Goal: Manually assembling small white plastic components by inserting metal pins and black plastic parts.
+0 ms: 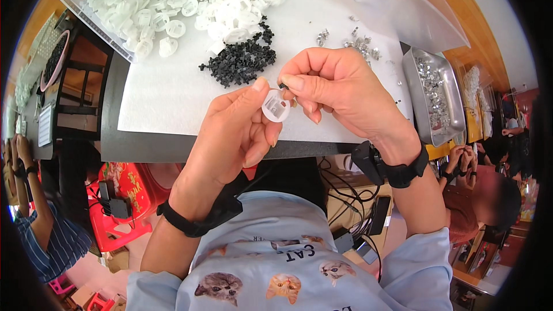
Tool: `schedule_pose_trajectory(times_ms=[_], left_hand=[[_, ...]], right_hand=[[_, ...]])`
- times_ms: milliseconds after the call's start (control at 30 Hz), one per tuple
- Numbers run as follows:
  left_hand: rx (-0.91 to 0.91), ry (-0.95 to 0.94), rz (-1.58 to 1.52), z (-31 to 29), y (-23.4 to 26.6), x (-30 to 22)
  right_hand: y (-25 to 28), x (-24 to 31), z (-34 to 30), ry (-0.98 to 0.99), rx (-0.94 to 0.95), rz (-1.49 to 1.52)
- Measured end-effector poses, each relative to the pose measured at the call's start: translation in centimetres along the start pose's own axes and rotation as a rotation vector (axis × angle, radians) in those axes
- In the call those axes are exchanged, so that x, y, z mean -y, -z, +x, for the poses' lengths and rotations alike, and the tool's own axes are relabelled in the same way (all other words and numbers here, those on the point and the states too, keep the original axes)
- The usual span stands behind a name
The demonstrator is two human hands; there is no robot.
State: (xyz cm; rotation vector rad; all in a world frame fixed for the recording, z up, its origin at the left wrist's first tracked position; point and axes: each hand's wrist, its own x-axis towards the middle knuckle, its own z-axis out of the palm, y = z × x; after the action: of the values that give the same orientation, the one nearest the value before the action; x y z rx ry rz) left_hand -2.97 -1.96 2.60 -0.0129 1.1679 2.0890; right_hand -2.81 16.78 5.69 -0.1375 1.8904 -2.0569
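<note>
My left hand [233, 121] grips a round white plastic part [276, 107] with a squarish recess in its middle. Against its upper right edge, my right hand [334, 89] pinches a small black piece [283, 86] between thumb and forefinger. The two hands meet just above the near edge of the table. Beyond them lies a heap of small black plastic pieces [241, 62]. Behind that, a large pile of white round plastic parts [173, 0] spreads across the far left. Small shiny metal pieces [363, 48] are scattered to the right.
White sheeting [167, 109] covers the dark table. On the right stands a metal tray [410, 80] holding metal pieces, beside a clear plastic bag [403, 6]. A red stool [121, 196] with black devices is at lower left. Other people sit at both sides.
</note>
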Motion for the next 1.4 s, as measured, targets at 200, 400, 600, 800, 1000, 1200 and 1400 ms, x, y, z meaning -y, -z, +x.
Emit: schedule_pose_trajectory(times_ms=[200,400,600,800,1000,1200,1400], left_hand=[[-0.018,-0.013,0.011,0.0,0.1,0.2],[0.037,-0.015,-0.073,0.0,0.4,0.2],[0.028,-0.009,-0.036,-0.2,0.7,0.2],[0.106,0.023,-0.063,0.1,1.4,0.5],[0.082,0.006,-0.074,0.1,1.3,0.4],[0.071,0.021,-0.075,0.2,1.3,0.6],[0.086,0.001,-0.068,0.1,1.1,0.5]], right_hand=[[-0.4,0.5,-0.1,-0.014,-0.001,-0.181],[-0.6,-0.5,0.2,0.28,0.027,-0.471],[-0.8,-0.2,0.2,0.432,0.012,-0.722],[-0.6,-0.3,0.1,0.501,0.018,-0.791],[-0.9,-0.3,0.3,0.535,0.011,-0.856],[-1.2,-0.4,0.1,0.576,-0.005,-0.997],[-0.9,-0.5,0.2,0.563,0.004,-0.96]])
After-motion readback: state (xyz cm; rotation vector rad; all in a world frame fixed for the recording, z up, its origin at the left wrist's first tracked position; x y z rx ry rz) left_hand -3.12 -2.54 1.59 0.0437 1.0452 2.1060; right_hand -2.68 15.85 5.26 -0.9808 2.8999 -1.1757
